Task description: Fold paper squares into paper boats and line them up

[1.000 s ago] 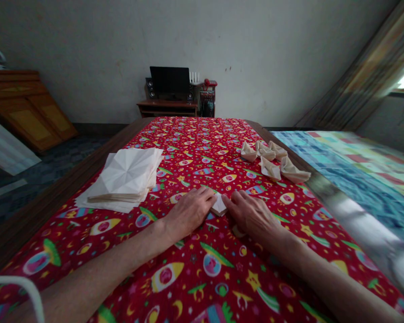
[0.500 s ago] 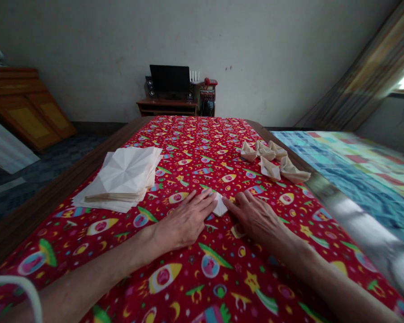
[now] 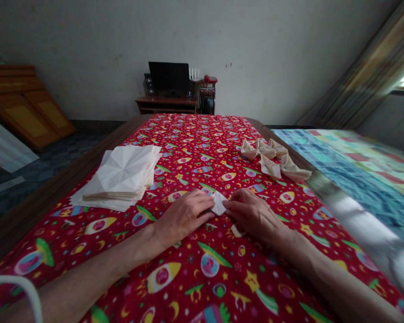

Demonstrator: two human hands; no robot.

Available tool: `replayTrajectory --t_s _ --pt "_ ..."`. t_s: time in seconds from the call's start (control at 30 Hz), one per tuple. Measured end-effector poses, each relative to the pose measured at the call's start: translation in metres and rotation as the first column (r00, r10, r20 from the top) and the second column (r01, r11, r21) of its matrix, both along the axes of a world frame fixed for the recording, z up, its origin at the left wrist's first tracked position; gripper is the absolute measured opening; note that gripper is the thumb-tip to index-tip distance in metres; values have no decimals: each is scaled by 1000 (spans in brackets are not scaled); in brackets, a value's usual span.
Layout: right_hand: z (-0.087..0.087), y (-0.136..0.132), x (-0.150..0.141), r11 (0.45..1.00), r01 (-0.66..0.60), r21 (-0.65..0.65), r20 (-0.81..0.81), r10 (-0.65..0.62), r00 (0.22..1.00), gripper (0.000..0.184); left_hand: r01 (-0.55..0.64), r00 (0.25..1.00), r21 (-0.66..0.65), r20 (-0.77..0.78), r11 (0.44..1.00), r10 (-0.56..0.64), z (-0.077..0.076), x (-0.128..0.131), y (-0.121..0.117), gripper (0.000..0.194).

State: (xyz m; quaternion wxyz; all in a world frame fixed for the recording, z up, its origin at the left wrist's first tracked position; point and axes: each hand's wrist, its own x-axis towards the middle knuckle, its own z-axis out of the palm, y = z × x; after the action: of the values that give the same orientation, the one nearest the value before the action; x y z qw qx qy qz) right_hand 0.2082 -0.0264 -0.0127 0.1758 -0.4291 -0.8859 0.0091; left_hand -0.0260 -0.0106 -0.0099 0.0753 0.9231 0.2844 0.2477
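A small folded piece of white paper (image 3: 218, 204) lies on the red printed tablecloth (image 3: 202, 175) between my two hands. My left hand (image 3: 189, 211) grips its left edge, thumb below and fingers above. On the other side, my right hand (image 3: 251, 208) pinches the right corner with thumb and forefinger. The lower layers of the paper are partly hidden by my fingers. To the left rests a stack of creased white paper sheets (image 3: 124, 172). Several folded paper boats (image 3: 270, 167) sit in a group at the right edge of the cloth.
Dark wooden table edges (image 3: 101, 148) run along the cloth. A bed with a patchwork cover (image 3: 350, 157) stands at the right. Beyond the table's far end are a monitor (image 3: 169, 77) and a desk (image 3: 166, 101). A white cable (image 3: 28, 287) curves at the lower left.
My left hand lay flat with stretched fingers half a second ago; now its fingers curl onto the paper. My right thumb and forefinger have closed on the paper's corner.
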Motion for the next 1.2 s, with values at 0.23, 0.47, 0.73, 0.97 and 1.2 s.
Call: replayTrajectory --t_s 0.23,0.47,0.73,0.97,1.2 --pt "1 13 -5 996 -46 -80 -277 22 961 19 -53 973 -120 217 991 78 -9 6 14 10" --pt "5 6 -17 997 65 30 -162 -60 985 19 -210 971 -94 99 973 219 -7 12 11 10" --pt "1 6 -20 994 79 72 -83 -73 994 22 -100 984 -144 134 985 120 -17 1 24 3" --pt "5 3 -22 993 90 70 -19 -89 996 19 -158 962 -206 190 966 197 -17 5 28 10" --pt "4 6 -24 989 121 82 4 -122 993 16 -249 945 -187 170 950 280 -9 12 20 15"
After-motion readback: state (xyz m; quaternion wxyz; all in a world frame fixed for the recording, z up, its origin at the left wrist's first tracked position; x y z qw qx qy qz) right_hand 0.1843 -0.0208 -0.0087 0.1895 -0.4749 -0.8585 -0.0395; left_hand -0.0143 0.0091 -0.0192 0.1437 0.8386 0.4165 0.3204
